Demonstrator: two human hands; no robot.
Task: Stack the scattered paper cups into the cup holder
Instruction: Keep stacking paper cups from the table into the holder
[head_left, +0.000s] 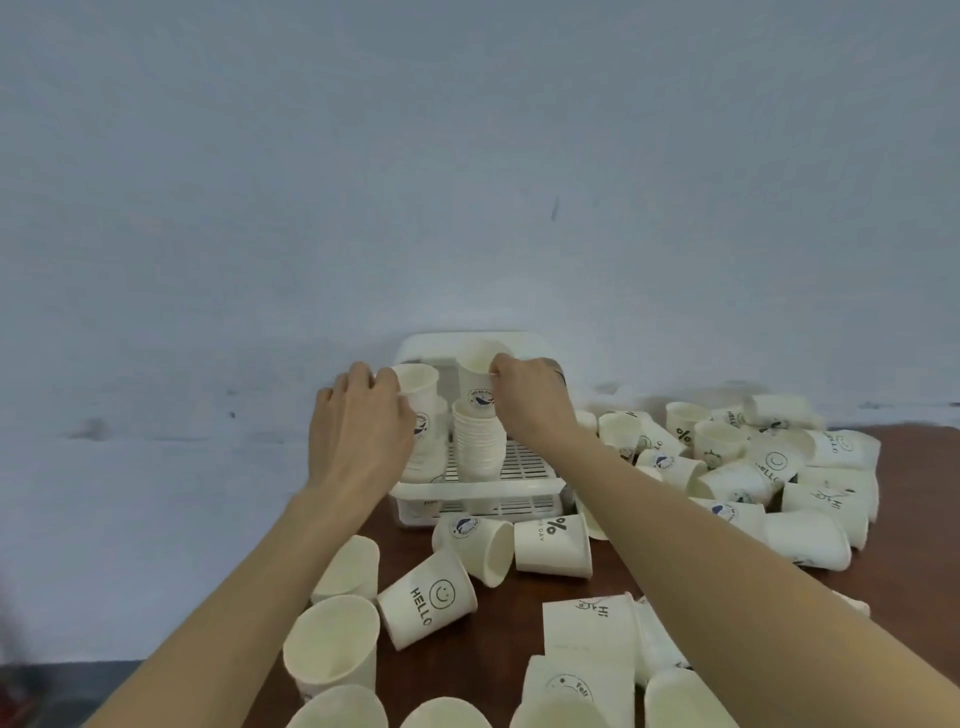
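A white plastic cup holder (480, 491) with a slatted floor stands at the table's far edge against the wall. Two stacks of paper cups stand in it. My left hand (358, 423) grips the rim of the top cup (418, 387) on the left stack. My right hand (530, 397) pinches the rim of a whale-logo cup (477, 376) above the middle stack (478, 444). Many white paper cups lie scattered on the brown table (519, 613), among them a "HELLO" smiley cup (427, 605) and a "%" cup (553, 545) just before the holder.
A heap of cups (769, 467) lies to the right of the holder. More cups stand or lie at the near edge (332, 647). A pale wall (467, 182) rises right behind the holder. The table's left edge runs close to the holder.
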